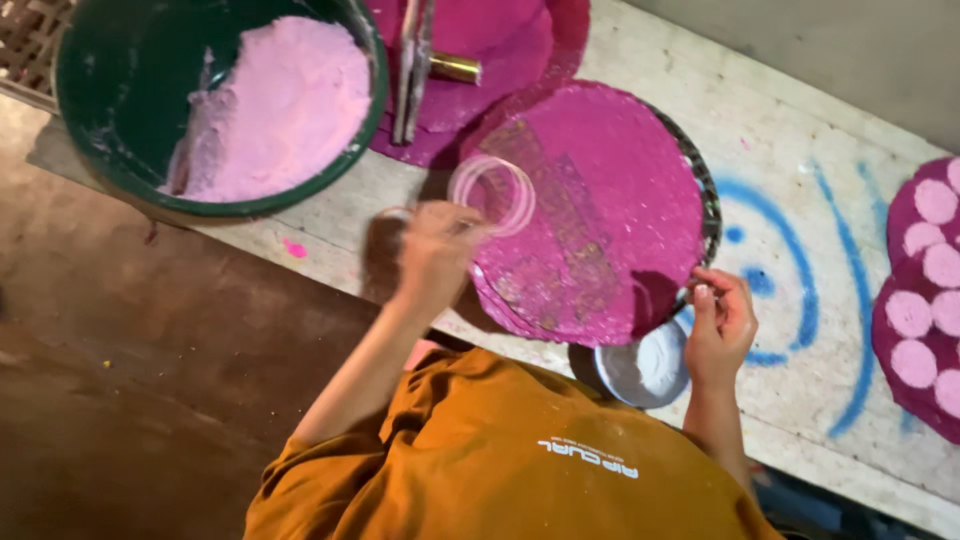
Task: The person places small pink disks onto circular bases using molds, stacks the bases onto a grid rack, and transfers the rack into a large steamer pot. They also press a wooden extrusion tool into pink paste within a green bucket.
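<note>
left hand [437, 250] grips clear ring [492, 194] over magenta tray [640, 150]; right hand [718, 322] pinches tray rim; green tub [120, 150] near.

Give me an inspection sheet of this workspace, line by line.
Surface: pale board with blue paint marks and pink dust.
Job's things: clear ring; round magenta-coated tray.
Clutter: green basin of pink powder; small white bowl; magenta sheets with pale pink discs; metal tool.
Hands: left hand holds the ring over the tray; right hand pinches the tray rim.
Cables: nothing seen.
Surroundings: brown floor.
</note>
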